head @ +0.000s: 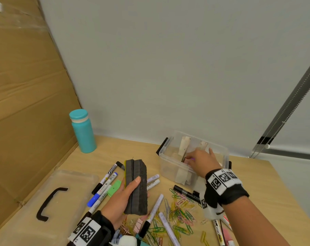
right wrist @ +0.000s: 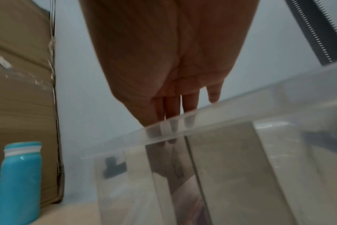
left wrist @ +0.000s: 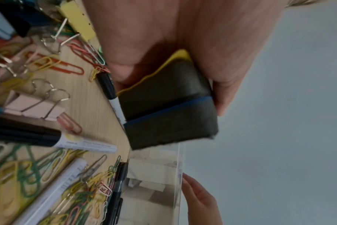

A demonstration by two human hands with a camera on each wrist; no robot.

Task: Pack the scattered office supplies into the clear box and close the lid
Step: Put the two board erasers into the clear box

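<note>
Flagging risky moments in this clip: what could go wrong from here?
1. The left hand holds two stacked erasers in one grip; the outer one could slip.
2. The right hand is inside the clear box, blocking the drop spot.
3. Paper clips lie scattered near the table edge; sweeping could scatter them.

Counter point(head: 257, 183) showing pale matt wood grain. Clear box point(head: 170, 167) looking like smooth translucent plastic. Erasers point(head: 137, 189) showing dark, fuzzy felt. Bottle point(head: 83, 132) appearing matt teal.
</note>
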